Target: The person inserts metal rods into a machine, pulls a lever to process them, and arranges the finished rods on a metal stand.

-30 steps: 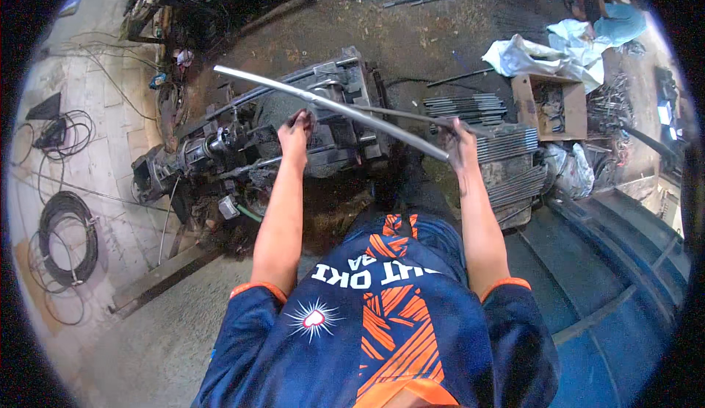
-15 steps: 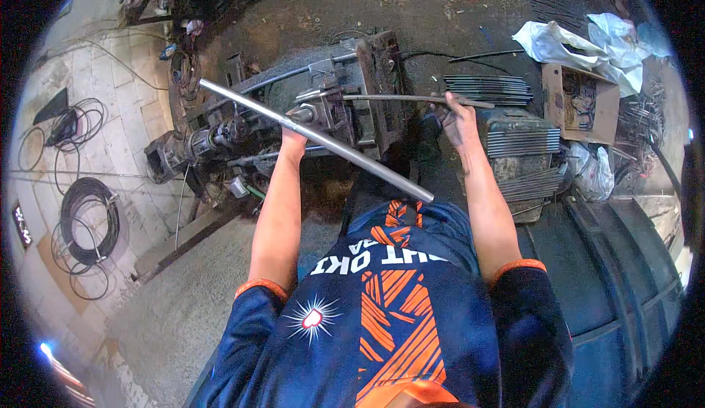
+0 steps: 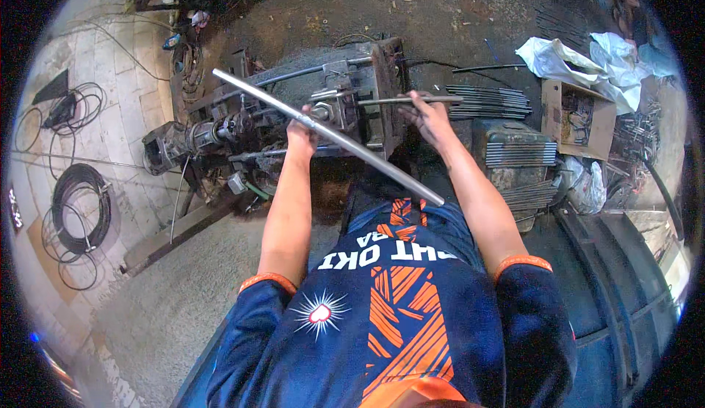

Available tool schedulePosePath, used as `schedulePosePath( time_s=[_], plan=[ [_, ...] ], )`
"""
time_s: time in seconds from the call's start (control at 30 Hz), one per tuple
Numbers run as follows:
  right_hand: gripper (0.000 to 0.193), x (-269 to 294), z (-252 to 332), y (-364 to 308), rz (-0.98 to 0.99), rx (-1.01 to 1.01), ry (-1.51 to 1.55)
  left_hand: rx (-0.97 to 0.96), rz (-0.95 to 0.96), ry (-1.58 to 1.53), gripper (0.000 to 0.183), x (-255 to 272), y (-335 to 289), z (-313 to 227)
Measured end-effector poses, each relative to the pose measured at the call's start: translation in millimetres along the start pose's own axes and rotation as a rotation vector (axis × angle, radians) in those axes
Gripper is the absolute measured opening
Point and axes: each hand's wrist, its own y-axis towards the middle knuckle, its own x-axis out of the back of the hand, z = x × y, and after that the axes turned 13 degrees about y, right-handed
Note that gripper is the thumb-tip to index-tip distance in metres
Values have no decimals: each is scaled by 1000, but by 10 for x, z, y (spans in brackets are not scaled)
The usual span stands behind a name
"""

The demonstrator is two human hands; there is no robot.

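Observation:
My left hand (image 3: 302, 135) is closed around a long shiny metal bar (image 3: 360, 153), which slants across the view from upper left to lower right, in front of my body. Beyond it lies a low, greasy machine (image 3: 393, 77) with guide rails and a clamp block (image 3: 342, 112) at its middle. A thin dark metal rod (image 3: 385, 101) runs into the block's right side. The fingers of my right hand (image 3: 432, 120) pinch this rod near its outer end. Part of my left hand is hidden by the bar.
Bundles of thin rods (image 3: 490, 102) lie right of the machine, some on a dark stand (image 3: 499, 135). Farther right are an open cardboard box (image 3: 601, 114) and white plastic sacks (image 3: 551, 59). A cable coil (image 3: 62, 217) rests on the left floor.
My right hand has moved left with the rod, and less of the rod sticks out of the block. My left hand stays on the bar. The whole view has shifted slightly.

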Motion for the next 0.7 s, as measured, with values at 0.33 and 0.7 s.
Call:
schedulePosePath(
  time_s=[0.33, 0.7],
  plan=[
    [40, -1819, 810, -471, 440, 785, -2060, -170, -88, -396, 18, 593, 137, 48],
    [24, -2862, 82, -33, 1450, 1065, -2371, -226, 128, -521, 10, 719, 406, 91]
  ],
)
